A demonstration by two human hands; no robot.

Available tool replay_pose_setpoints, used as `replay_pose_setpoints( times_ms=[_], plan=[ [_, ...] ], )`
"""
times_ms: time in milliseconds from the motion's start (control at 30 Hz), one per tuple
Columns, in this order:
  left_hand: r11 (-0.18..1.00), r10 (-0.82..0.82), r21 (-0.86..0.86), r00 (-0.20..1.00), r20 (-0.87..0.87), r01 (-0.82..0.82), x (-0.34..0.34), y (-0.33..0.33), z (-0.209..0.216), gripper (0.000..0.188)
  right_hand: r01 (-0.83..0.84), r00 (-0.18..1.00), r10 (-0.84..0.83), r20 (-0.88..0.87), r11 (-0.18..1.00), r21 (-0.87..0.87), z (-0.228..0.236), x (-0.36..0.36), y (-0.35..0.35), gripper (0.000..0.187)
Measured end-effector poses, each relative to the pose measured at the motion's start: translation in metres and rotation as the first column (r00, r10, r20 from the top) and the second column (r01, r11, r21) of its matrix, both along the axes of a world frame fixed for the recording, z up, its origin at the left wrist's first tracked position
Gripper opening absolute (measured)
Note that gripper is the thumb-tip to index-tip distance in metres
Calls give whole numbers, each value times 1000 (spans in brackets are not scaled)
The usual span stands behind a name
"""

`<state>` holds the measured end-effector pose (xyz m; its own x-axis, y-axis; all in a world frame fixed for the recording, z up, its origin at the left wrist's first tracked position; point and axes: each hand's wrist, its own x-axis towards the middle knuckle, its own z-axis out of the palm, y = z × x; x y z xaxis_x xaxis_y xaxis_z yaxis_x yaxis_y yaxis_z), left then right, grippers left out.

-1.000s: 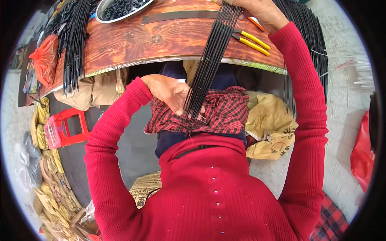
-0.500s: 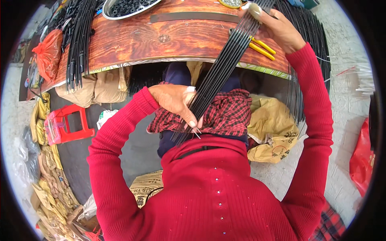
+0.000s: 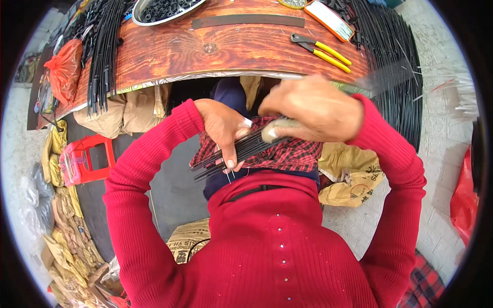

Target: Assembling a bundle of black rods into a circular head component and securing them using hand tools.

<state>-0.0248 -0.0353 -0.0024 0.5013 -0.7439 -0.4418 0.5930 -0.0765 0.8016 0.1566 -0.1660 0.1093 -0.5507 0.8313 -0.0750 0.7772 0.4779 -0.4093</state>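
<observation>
In the middle of the frame both hands close on one bundle of thin black rods (image 3: pixel 241 151), which lies slanted over a red plaid cloth (image 3: pixel 292 154) on the lap, its loose ends fanning toward the lower left. The left hand (image 3: pixel 223 128) sits at centre, fingers curled down over the rods with the thumb pressing them from the front. The right hand (image 3: pixel 313 110), just right of it and blurred, wraps the upper end of the bundle in a closed fist. The two hands are near each other but apart.

Along the top of the frame runs the wooden surface (image 3: pixel 205 49). On it, at upper right, lie yellow-handled pliers (image 3: pixel 323 49) and an orange-rimmed flat case (image 3: pixel 329 18); a dark flat strip (image 3: pixel 246 21) lies at top centre, and a metal bowl (image 3: pixel 164 10) of small black pieces stands at the upper left. More black rods (image 3: pixel 102 51) hang over the surface's left end, beside an orange bag (image 3: pixel 64 69). A red stool (image 3: pixel 82 159) stands at the left.
</observation>
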Motion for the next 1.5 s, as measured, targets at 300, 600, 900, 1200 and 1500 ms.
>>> replay_pose_setpoints(
  times_ms=[300, 600, 900, 1200, 1500],
  plan=[
    [970, -241, 22, 970, -9, 242, 13, -10, -20, 30, -5, 992, -113, -64, 459, -888, -55, -10, 4, 26],
    [968, -251, -23, 965, -69, 250, 18, -13, -33, 31, -71, 977, -158, -143, 392, -917, -81, 2, 1, 32],
    [959, -278, -55, 961, -11, 277, 16, -16, -52, 41, -123, 952, -248, -177, 217, -968, -90, -2, -1, 38],
    [981, -192, 3, 981, 22, 192, 11, -18, -46, 34, -96, 960, -236, -152, 231, -968, -94, -3, -5, 34],
    [844, 437, 103, 787, 436, -526, -37, 53, 27, 55, 70, 901, -427, -72, 308, -949, -56, 19, -13, 30]
  ],
)
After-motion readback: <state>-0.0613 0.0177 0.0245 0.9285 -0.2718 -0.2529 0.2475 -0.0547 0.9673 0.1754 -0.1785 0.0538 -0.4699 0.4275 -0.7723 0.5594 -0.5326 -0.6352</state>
